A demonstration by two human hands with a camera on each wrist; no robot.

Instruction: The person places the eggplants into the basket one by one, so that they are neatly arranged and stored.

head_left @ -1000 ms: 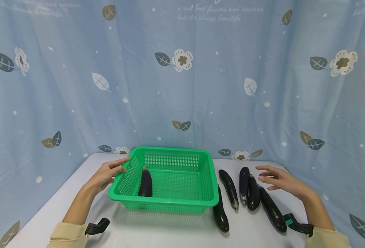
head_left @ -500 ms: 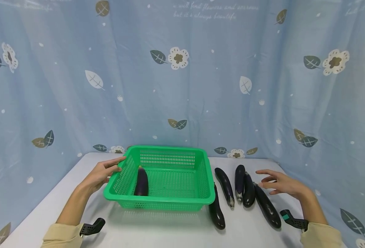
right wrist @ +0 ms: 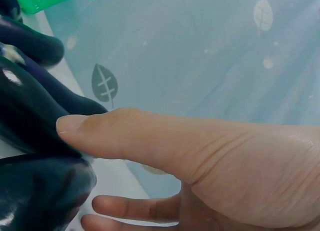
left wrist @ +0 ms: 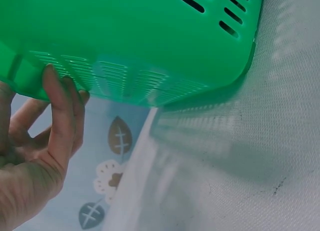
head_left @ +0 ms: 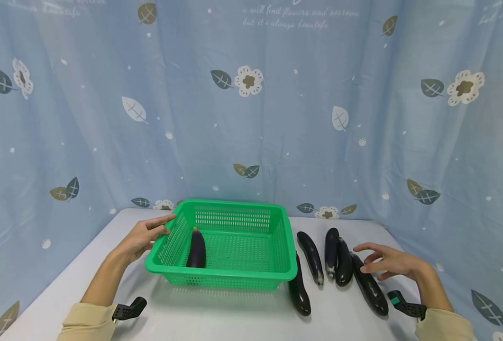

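A green plastic basket (head_left: 221, 273) with slotted walls is at the middle of the white table. My left hand (head_left: 138, 239) grips its left rim; in the left wrist view the fingers (left wrist: 62, 116) curl against the basket's outer wall. One dark eggplant (head_left: 196, 248) lies inside, at the left. My right hand (head_left: 394, 263) is over the upper end of the rightmost eggplant (head_left: 370, 289), fingers loosely bent, holding nothing. In the right wrist view the thumb (right wrist: 115, 136) points towards the eggplants; whether it touches one, I cannot tell.
Right of the basket lie several more eggplants: one (head_left: 299, 293) partly behind the basket's right rim, another (head_left: 311, 255) beside it, and a touching pair, (head_left: 331, 251) and its neighbour. A blue patterned curtain (head_left: 251, 118) hangs behind the table.
My right hand has come lower and nearer to me, over the rightmost eggplant, with its fingers more bent. The left hand keeps its grip on the basket rim. The head view has shifted slightly.
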